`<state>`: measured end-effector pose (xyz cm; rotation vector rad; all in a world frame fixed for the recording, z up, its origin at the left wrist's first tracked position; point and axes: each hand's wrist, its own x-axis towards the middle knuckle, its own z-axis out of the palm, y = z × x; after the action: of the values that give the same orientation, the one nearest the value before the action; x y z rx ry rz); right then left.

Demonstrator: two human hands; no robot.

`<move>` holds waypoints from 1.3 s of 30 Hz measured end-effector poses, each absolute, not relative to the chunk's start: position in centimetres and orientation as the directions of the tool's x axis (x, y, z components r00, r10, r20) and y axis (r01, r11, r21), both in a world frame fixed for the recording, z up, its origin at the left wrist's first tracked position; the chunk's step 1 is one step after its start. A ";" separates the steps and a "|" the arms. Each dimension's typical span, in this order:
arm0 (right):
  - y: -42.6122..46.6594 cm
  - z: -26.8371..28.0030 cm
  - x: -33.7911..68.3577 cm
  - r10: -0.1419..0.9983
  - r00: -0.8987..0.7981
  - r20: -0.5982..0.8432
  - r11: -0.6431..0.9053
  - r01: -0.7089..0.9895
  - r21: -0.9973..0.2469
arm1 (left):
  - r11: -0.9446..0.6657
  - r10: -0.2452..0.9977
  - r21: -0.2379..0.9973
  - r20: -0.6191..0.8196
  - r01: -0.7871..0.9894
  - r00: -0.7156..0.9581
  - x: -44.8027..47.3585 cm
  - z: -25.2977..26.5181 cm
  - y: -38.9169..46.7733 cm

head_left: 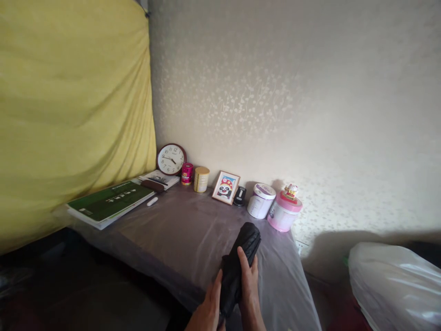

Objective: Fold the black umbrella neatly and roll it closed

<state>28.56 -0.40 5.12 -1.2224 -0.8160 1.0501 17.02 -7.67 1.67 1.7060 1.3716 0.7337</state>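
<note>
A black folded umbrella (237, 271) is held between my two hands above the front right part of the table, its thicker end tilted up and away from me. My left hand (206, 305) grips its lower left side, fingers partly hidden behind the fabric. Higher up on the right side, my right hand (248, 285) wraps round it, with the thumb lying along the top. The lower end is partly hidden by my hands.
On the grey-covered table (165, 234) stand a clock (171, 159), a pink can (187, 174), a yellow can (201, 179), a panda picture frame (225, 187), a black stapler-like object (240, 196) and two round tubs (261, 202). A green book (110, 201) lies left. A white plastic bag (396, 280) sits right.
</note>
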 end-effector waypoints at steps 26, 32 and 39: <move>-0.5 5.4 28.5 0.948 0.289 -0.130 -0.093 -0.137 -0.986 | -0.031 0.952 0.972 -0.042 0.234 0.302 16.8 2.1 -7.5; -0.7 4.9 28.0 0.939 0.312 -0.147 -0.093 -0.182 -0.979 | -0.102 0.970 0.843 -0.033 0.528 0.240 16.7 0.9 -7.3; -0.4 4.5 28.4 0.951 0.260 -0.167 -0.112 -0.215 -0.970 | -0.169 0.923 0.966 0.084 0.198 0.376 16.2 2.7 -7.3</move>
<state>28.41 -0.44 4.46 -1.2807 -0.7885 1.1871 16.19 -7.32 2.72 1.6252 1.0174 0.8982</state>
